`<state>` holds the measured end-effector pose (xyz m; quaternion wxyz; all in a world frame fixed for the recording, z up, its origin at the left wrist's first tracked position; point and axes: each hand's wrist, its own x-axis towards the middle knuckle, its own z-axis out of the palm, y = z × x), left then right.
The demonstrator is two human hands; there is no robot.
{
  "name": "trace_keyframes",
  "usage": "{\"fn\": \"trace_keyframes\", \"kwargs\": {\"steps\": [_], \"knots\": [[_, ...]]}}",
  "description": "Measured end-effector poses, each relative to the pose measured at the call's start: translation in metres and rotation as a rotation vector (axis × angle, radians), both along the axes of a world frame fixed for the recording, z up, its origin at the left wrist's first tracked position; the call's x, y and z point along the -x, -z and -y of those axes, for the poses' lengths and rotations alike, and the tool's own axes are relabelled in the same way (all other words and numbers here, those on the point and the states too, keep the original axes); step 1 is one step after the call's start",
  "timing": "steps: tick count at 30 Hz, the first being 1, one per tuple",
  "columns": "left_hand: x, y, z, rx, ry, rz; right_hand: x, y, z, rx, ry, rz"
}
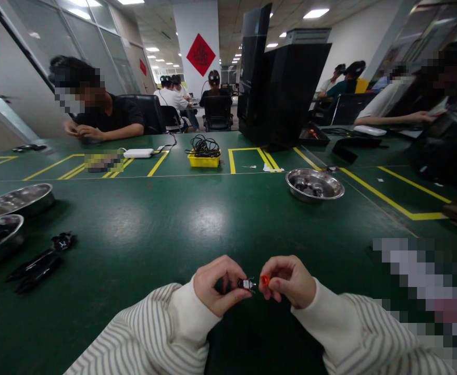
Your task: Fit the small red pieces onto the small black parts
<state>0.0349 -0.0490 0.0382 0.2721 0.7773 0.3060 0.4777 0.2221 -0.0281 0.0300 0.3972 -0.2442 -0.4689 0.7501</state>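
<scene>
Taking the shallow, round, shiny steel bowl [332,190] of dark pieces as landmark, the small black-and-silver part with thin metal prongs [247,284] is on its near-left side, above the close edge of the green tabletop [165,247]. The small bright orange piece, seemingly hollow [265,280], is on that same side but a little nearer the bowl. The part's long axis runs roughly left to right, prongs toward the orange piece; a narrow gap separates them at almost one level. The left hand [207,284], farther from the bowl, has thumb and forefinger bent into a loop, tips closed on the part. The right hand [298,281], on the bowl's side, is nearly closed, pinching the orange piece at thumb and forefinger with the other fingers curled; whether its palm holds anything, I cannot tell.
</scene>
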Motion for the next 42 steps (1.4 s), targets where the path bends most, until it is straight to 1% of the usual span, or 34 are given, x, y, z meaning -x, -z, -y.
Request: {"fn": "trace_keyframes", "kwargs": {"steps": [6, 13, 21, 26, 31, 35, 42], "knots": [[0.0008, 0.0011, 0.0016, 0.028, 0.001, -0.018, 0.0028, -0.0040, 0.0029, -0.026, 0.051, 0.077], [0.0009, 0.0033, 0.0013, 0.028, -0.003, -0.033, 0.0048, -0.0030, 0.0072, -0.037, 0.118, 0.141], [-0.0009, -0.0004, 0.0006, -0.013, 0.002, -0.034, 0.0050, -0.0049, 0.0079, -0.029, 0.119, 0.160], [-0.0002, 0.0014, 0.0009, -0.018, 0.018, -0.038, 0.0051, -0.0046, 0.0087, -0.060, 0.124, 0.163], [0.0001, 0.0019, 0.0010, 0.003, 0.021, -0.052, 0.0052, -0.0041, 0.0084, -0.062, 0.119, 0.163], [-0.0011, 0.0014, -0.0003, 0.044, 0.015, -0.072, 0.0062, -0.0036, 0.0073, -0.031, 0.128, 0.185], [-0.0026, 0.0057, -0.0033, 0.147, -0.070, -0.146, 0.0077, -0.0040, 0.0039, 0.004, 0.166, 0.278]]}}
